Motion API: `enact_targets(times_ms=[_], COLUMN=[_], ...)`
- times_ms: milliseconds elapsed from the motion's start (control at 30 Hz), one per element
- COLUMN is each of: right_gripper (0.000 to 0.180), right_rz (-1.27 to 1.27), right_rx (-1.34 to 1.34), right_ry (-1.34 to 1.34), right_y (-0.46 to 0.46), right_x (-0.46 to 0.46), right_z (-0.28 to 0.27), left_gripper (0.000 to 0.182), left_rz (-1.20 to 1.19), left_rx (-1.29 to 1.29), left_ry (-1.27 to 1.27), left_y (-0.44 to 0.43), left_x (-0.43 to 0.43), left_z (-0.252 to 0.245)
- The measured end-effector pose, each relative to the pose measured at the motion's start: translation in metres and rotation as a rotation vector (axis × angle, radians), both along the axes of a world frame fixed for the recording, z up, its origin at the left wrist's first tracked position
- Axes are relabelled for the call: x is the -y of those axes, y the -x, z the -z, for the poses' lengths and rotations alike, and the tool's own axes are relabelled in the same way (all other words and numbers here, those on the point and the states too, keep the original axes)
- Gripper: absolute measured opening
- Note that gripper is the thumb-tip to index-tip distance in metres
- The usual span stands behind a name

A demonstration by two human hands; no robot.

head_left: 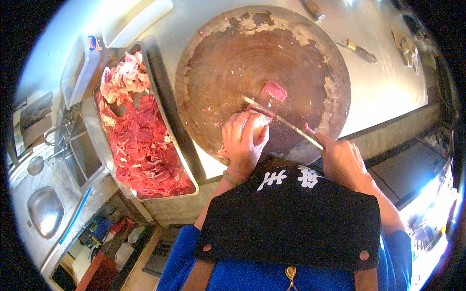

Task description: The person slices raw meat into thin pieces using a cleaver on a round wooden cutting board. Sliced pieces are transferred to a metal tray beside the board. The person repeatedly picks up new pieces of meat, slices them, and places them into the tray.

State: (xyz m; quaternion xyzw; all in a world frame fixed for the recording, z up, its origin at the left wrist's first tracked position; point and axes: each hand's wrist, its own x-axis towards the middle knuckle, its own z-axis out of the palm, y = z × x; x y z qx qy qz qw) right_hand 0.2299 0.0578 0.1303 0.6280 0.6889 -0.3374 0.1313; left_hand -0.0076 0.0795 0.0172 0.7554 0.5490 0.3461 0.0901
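Observation:
A round wooden chopping block (225, 54) lies before me on a metal counter. My left hand (243, 136) presses a piece of raw meat (261, 120) against the block, fingers curled over it. In my right hand (342, 156) is a long knife (296, 130), gripped near its handle, its blade slanting up to the left along the meat's far edge. A cut slab of red meat (274, 91) lies flat just beyond the blade. Left of the block, a metal tray (170, 136) holds sliced red meat (142, 145), with paler fatty trimmings (127, 78) at its far end.
A second knife (361, 51) rests on the counter right of the block, and a wooden handle (313, 9) lies farther back. White plastic containers (136, 22) stand behind the tray. At the left are a sink basin (78, 152) and a metal bowl (46, 212).

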Motion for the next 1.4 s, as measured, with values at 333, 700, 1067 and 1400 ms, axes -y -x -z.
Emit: enact_targets(times_ms=[333,700,1067,1400], right_gripper=[0.028,0.055,0.028,0.033], right_rz=[-0.193,-0.106,-0.191,-0.171], right_rx=[0.055,0.056,-0.122,0.088], right_ry=[0.09,0.168,-0.064,0.005], right_y=[0.011,0.033,0.072,0.01], right_x=[0.008,-0.014,-0.052,-0.008], right_z=[-0.014,0.0,0.023,0.008], left_gripper=[0.055,0.043,0.035,0.044], left_rz=[0.048,0.035,0.041,-0.023], left_rx=[-0.012,-0.045,-0.043,0.055], left_ry=[0.04,0.043,-0.001,-0.022], left_y=[0.005,0.002,0.003,-0.004], left_x=[0.0,-0.004,-0.003,-0.001], left_z=[0.005,0.001,0.003,-0.002])
